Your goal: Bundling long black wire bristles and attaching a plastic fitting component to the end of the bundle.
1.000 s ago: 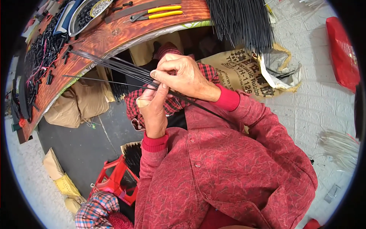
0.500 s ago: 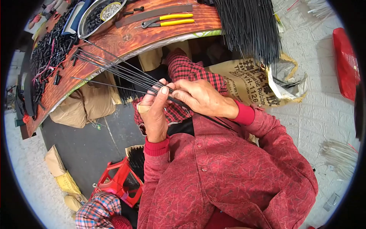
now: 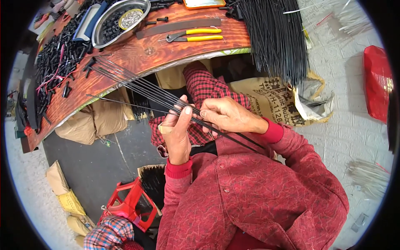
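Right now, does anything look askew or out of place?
Slightly: one thin black rod splays away from the held bundle of black rods. It looks askew because the others run closer together.

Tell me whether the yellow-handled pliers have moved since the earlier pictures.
No. Against the wooden table, the pliers keep their place beside the dark flat bar; only the view has shifted.

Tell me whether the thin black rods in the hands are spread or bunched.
Spread at their far ends: the thin black rods fan out beyond the left hand, one well apart from the rest.
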The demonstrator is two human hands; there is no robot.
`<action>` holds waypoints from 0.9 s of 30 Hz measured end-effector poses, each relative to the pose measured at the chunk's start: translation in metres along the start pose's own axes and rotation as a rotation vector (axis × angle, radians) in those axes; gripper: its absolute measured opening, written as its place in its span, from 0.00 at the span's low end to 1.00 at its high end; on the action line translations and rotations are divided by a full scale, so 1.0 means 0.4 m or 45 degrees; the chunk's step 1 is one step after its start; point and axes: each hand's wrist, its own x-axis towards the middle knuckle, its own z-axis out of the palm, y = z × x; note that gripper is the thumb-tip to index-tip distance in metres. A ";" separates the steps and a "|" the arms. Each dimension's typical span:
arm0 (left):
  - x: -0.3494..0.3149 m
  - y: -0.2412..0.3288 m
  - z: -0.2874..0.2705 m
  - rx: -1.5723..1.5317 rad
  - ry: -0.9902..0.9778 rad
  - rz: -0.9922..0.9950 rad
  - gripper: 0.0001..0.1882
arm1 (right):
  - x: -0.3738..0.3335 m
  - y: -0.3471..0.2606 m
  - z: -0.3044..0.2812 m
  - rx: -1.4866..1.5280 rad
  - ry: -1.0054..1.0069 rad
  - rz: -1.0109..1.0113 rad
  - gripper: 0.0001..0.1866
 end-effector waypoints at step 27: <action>0.060 0.127 0.072 0.819 -0.533 -0.085 0.16 | -0.067 0.035 -0.106 0.630 0.046 0.076 0.17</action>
